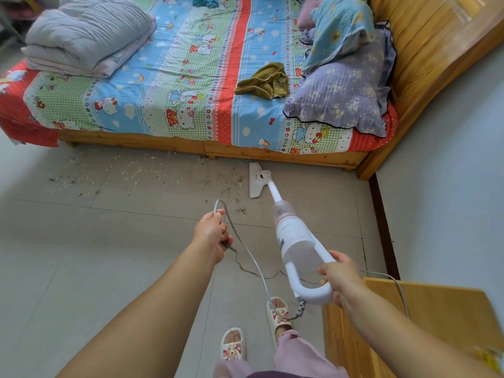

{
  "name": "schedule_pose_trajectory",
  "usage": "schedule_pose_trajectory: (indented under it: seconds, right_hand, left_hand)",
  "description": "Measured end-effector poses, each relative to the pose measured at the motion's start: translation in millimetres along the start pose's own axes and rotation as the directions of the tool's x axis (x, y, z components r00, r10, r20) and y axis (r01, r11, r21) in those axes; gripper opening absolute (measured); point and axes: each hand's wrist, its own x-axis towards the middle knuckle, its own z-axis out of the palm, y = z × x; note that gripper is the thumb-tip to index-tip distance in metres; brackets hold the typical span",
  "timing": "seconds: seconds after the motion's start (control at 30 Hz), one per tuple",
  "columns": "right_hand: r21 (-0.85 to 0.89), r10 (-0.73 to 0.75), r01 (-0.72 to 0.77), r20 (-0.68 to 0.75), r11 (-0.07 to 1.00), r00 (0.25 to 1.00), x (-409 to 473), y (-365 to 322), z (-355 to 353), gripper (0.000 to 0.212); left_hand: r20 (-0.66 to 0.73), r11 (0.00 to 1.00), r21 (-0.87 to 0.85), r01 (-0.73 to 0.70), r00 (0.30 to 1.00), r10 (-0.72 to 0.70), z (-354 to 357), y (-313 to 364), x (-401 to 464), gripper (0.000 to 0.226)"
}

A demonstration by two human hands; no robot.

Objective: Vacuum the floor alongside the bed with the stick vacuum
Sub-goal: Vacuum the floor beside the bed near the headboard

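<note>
My right hand (pixel 339 278) grips the loop handle of a white stick vacuum (pixel 296 241). Its tube slants forward to the flat floor head (pixel 255 181), which rests on the grey tiled floor (pixel 81 241) just in front of the wooden bed frame (pixel 191 144). My left hand (pixel 214 233) is closed on the grey power cord (pixel 245 246), holding a loop of it up to the left of the vacuum body. Pale crumbs and dark debris (pixel 131 173) are scattered on the tiles along the bed, mostly left of the floor head.
The bed carries a cartoon-print sheet (pixel 177 77), a folded quilt (pixel 87 36), pillows (pixel 343 91) and an olive cloth (pixel 264 81). A wooden cabinet (pixel 409 323) stands close at my right. The wall (pixel 450 186) runs along the right. My feet in slippers (pixel 278 313) stand over the cord.
</note>
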Motion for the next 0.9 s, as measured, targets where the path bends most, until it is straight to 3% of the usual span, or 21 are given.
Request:
schedule_pose_trajectory:
  seconds: [0.63,0.9]
  right_hand:
    - [0.177,0.085,-0.064,-0.115,0.982,0.99,-43.4,64.6,-10.8,0.055]
    - [0.112,0.078,-0.07,-0.069,0.991,0.995,-65.9,87.0,-16.8,0.052]
  left_hand:
    - [0.086,0.992,0.127,0.003,0.996,-0.014,-21.2,-27.2,-15.7,0.029]
    - [0.087,0.99,0.135,0.036,0.995,-0.048,-15.9,-46.2,-26.5,0.028]
